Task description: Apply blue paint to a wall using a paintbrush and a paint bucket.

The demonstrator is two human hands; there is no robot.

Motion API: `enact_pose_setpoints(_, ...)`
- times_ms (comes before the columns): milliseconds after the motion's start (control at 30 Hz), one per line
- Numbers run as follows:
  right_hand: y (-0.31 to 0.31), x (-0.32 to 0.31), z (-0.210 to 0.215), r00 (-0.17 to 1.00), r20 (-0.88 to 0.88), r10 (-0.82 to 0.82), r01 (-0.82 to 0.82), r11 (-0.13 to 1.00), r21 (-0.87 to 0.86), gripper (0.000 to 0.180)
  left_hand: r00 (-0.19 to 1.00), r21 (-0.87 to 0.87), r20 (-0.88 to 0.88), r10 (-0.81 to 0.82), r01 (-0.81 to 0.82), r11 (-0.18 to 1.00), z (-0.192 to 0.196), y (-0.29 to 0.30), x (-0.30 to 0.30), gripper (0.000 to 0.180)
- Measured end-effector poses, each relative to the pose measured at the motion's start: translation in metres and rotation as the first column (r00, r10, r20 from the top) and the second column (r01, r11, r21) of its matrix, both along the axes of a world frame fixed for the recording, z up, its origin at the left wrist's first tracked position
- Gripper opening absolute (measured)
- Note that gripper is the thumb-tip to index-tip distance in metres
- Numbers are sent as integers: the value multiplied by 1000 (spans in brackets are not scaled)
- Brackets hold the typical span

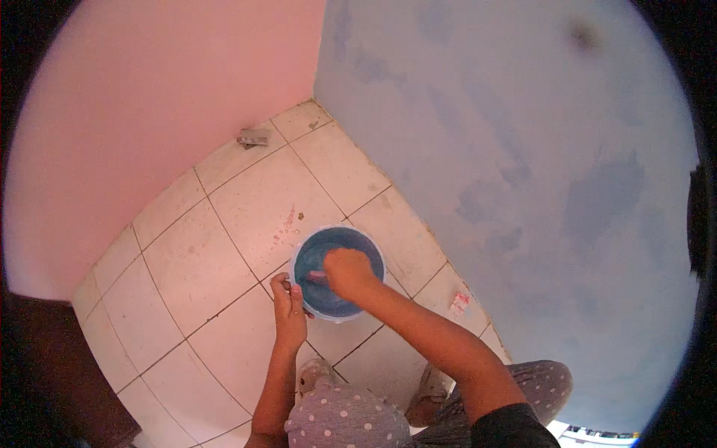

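Head view. A round bucket (337, 273) with a pale rim and blue paint inside stands on the white tiled floor (224, 254), near the corner where the pink wall (149, 112) meets the patchy blue wall (523, 149).

My left hand (288, 302) rests on the bucket's near-left rim. The fingers are curled together over the edge, gripping it; the thumb side lies outside the wall of the bucket.

My right hand (348, 270) is inside the bucket's opening, above the blue paint. Its fingers are closed around the handle of a brush (317, 277), whose short visible end points left toward the bucket's inner wall. I cannot tell whether the bristles touch the paint.

My knees in grey dotted trousers (343, 418) show at the lower edge, just beside the bucket. A small grey scrap (253, 137) lies against the pink wall, well apart from the bucket. A small white-and-red wrapper (460, 302) lies at the foot of the blue wall, near my right forearm.
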State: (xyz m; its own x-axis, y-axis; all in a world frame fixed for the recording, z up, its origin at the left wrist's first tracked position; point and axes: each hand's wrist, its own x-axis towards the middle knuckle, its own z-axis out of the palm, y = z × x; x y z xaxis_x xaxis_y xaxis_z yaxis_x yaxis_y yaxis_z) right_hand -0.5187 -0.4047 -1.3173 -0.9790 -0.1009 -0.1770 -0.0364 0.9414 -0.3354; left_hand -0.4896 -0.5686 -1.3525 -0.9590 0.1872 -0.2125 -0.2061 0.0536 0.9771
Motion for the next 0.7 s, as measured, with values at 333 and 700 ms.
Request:
enact_pose_setpoints(333, -2, -19, -16, 971, 234, 48, -26, 995, -96, 14, 999, -59, 7, 41, -40, 997, 0, 1, 5, 37)
enact_pose_setpoints(700, 63, 14, 69, 833, 521, -184, 535, 506, -677, 30, 980, -158, -168, 111, -138, 978, -9, -52, -13, 35)
